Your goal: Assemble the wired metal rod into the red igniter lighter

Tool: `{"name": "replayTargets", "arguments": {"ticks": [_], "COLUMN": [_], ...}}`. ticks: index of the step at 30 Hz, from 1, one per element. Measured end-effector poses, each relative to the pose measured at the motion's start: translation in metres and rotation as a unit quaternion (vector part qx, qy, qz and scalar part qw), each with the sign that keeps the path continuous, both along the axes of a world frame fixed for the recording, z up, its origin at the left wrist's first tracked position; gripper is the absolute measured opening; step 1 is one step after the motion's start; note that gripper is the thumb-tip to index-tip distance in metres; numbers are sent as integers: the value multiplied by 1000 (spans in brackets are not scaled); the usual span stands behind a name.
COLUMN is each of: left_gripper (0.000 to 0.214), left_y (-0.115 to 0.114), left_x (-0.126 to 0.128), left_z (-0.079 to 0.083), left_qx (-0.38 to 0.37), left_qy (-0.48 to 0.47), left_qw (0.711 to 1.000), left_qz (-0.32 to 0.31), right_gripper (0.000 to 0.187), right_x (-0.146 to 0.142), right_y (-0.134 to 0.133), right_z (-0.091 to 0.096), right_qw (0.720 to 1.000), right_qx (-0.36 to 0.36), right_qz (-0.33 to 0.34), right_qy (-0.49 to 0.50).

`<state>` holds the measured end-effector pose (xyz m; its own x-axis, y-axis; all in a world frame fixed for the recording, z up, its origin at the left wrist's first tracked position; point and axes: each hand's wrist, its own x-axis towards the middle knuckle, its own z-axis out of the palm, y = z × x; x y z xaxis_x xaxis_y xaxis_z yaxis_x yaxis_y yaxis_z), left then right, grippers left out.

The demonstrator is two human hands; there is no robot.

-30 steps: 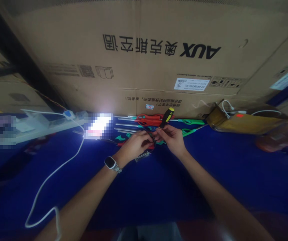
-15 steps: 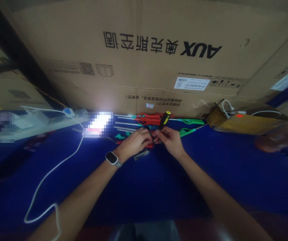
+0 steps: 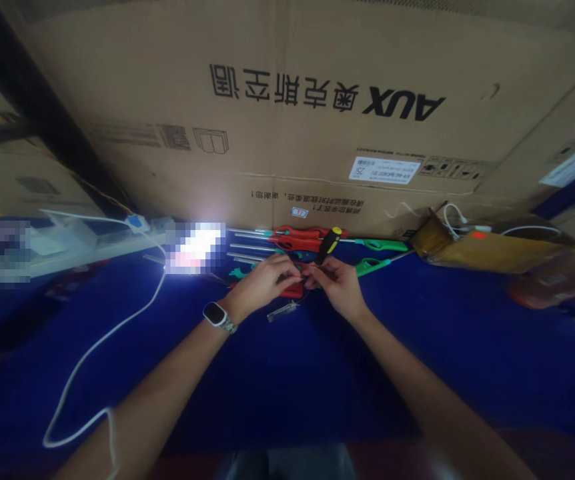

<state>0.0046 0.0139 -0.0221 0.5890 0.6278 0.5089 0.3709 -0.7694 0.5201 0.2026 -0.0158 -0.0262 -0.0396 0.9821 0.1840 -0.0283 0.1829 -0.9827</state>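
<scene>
left hand (image 3: 262,283), right hand (image 3: 335,283) (both pinching), screwdriver (image 3: 328,245)

Behind everything, along the far edge of the surface (image 3: 292,387): carton (image 3: 287,133). Just before the carton, at its foot: row of screwdrivers (image 3: 297,241). Over that row, meeting: left hand (image 3: 262,283) and right hand (image 3: 335,283). Before the carton, nearer than the hands: small tool (image 3: 282,311). Left of the carton's middle: cable (image 3: 102,340). At the carton's right end: pouch (image 3: 487,250).
</scene>
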Motion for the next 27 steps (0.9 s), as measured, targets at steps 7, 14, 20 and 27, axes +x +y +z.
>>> {"name": "replayTargets", "arguments": {"ticks": [7,14,20,27], "left_gripper": [9,18,33,27], "left_y": [9,6,-4,-2], "left_x": [-26,-29,-41,-40], "left_z": [11,15,12,1], "left_qx": [-13,-17,-14,-3], "left_qy": [58,78,131,181], "left_qw": [996,995,988,981], "left_qz": [60,58,75,74], "right_gripper": [40,32,22,28], "right_x": [-1,5,12,6], "right_y": [-6,-11,-8,-9], "right_z": [6,9,9,14], "right_qw": [999,982,888,802], "right_qx": [-1,60,37,24], "right_qz": [2,-35,-152,-172], "right_qy": [-32,-177,-432,-571]}}
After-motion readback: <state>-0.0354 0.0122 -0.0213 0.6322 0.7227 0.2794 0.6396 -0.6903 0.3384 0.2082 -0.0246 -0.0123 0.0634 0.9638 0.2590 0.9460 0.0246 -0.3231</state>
